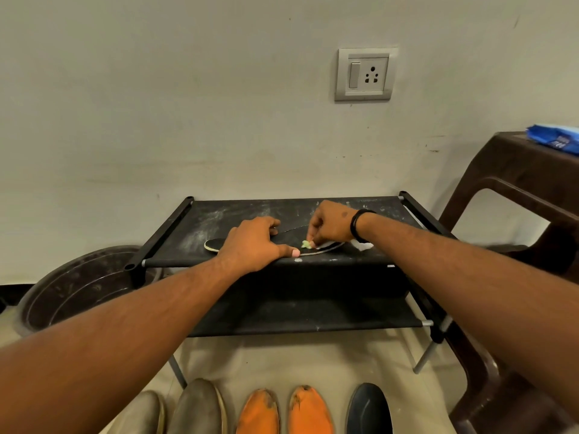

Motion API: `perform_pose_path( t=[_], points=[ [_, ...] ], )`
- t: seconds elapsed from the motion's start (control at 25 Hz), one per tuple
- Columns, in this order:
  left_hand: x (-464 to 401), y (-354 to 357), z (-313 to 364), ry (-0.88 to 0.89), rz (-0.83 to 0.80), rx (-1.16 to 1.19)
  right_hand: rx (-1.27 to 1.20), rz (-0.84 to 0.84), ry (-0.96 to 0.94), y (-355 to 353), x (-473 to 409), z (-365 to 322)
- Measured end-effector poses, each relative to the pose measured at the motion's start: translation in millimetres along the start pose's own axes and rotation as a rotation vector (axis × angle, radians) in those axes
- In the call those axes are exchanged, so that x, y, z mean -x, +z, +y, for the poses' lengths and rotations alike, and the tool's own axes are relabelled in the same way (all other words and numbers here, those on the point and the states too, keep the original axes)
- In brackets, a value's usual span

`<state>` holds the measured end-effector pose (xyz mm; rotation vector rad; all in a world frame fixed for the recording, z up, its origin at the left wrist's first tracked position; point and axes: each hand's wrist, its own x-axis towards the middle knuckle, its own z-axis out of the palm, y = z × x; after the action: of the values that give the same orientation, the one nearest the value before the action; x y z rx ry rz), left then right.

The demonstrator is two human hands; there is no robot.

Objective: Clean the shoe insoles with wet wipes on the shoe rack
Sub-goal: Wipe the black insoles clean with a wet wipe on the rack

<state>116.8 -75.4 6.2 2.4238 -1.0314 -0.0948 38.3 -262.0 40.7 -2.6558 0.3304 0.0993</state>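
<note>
A: Black foam insole with a pale edge (pixel 316 245), where is it?

B: Head view: flat on the top shelf of the black fabric shoe rack (pixel 194 227), near the rack's front edge.

A: The hands?

B: Left hand (pixel 253 242) lies spread on the insole, fingers fairly straight, pressing it down. Right hand (pixel 329 223) pinches a small crumpled greenish-white wet wipe (pixel 306 244) against the insole, toward the rack's right side.

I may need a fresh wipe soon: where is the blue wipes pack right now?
In the head view, the blue wipes pack lies at the far right edge on top of the brown plastic table, right of the shoe rack, below and right of the wall socket.
</note>
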Motion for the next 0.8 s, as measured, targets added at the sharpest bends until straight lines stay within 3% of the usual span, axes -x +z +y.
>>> perform_pose_path(
  t=[0.12, 0.2, 0.44, 0.56, 0.64, 0.8],
  points=[
    [-2.1, -1.5, -1.0, -0.002, -0.033, 0.025, 0.128, 0.21, 0.204, -3.5, -8.1, 20.8],
    [-4.0, -2.6, -2.9, -0.004, -0.057, 0.064, 0.157, 0.259, 0.199, 6.6, -9.7, 13.7],
    [-4.2, -1.6, -8.5, 0.03, -0.059, 0.094, 0.022, 0.119, -0.082, 31.5, 2.6, -37.0],
    [-3.4, -1.9, -9.5, 0.039, -0.054, 0.096, 0.095, 0.015, -0.12, 17.6, 13.7, -31.8],
    [-4.2, -3.6, -8.8, 0.034, -0.08, 0.121, 0.179, 0.025, -0.044, 4.0, 14.8, -12.0],
    [-5.6, -4.4, -7.4, 0.016, -0.106, 0.129, 0.319, 0.212, 0.161, 0.0, 5.2, 15.1]
  ],
)
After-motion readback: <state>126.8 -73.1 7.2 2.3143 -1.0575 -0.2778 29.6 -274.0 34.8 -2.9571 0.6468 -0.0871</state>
